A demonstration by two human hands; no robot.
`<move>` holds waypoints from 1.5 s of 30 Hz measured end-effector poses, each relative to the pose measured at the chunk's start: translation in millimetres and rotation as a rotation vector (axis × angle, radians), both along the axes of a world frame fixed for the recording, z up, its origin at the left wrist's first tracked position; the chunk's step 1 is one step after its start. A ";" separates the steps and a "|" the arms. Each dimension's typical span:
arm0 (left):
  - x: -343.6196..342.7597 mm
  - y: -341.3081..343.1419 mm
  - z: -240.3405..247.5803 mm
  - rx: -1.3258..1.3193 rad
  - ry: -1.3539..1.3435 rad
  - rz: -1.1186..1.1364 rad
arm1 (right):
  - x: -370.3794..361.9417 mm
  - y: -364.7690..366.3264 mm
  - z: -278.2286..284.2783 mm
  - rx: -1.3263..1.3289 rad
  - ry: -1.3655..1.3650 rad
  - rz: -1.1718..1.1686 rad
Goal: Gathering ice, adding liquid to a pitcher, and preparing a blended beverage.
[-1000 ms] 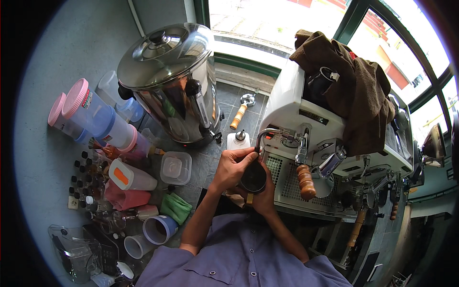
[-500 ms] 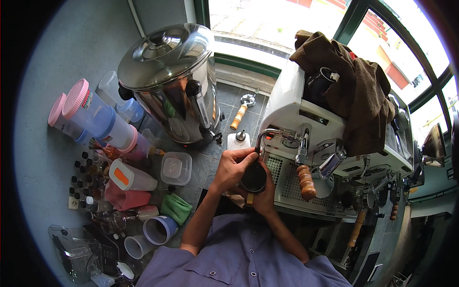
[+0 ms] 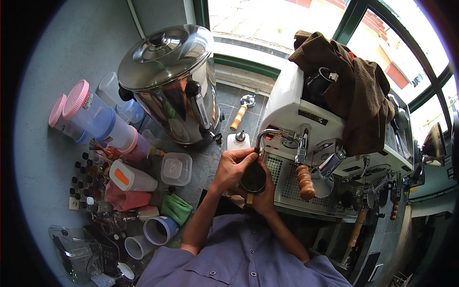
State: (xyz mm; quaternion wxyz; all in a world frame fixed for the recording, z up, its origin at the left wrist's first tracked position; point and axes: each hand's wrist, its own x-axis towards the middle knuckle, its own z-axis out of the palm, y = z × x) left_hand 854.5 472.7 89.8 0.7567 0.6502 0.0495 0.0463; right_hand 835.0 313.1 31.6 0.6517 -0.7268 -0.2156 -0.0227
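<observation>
A dark milk pitcher (image 3: 253, 181) with a brass-coloured handle sits beneath the bent steam wand (image 3: 266, 133) of a white espresso machine (image 3: 279, 103). My right hand (image 3: 265, 200) is wrapped round the pitcher's right side, holding it up. At the pitcher's far rim, my left hand (image 3: 233, 168) closes its thumb and fingers on the lower part of the wand. The wand's tip is hidden in the pitcher, and its contents are too dark to make out. Just right of the wand, a portafilter with a wooden handle (image 3: 305, 182) is locked in the machine.
A large steel urn (image 3: 165, 86) stands at the back left. Beyond my hands are a white bottle (image 3: 238, 141) and a loose portafilter (image 3: 241, 112). Plastic containers (image 3: 176, 169), a green cloth (image 3: 176, 209) and several small bottles crowd the left. A brown cloth (image 3: 361, 91) drapes the machine.
</observation>
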 end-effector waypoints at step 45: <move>-1.5 -7.4 -14.8 -0.073 -0.079 0.025 | -3.1 2.6 9.4 0.019 0.054 -0.008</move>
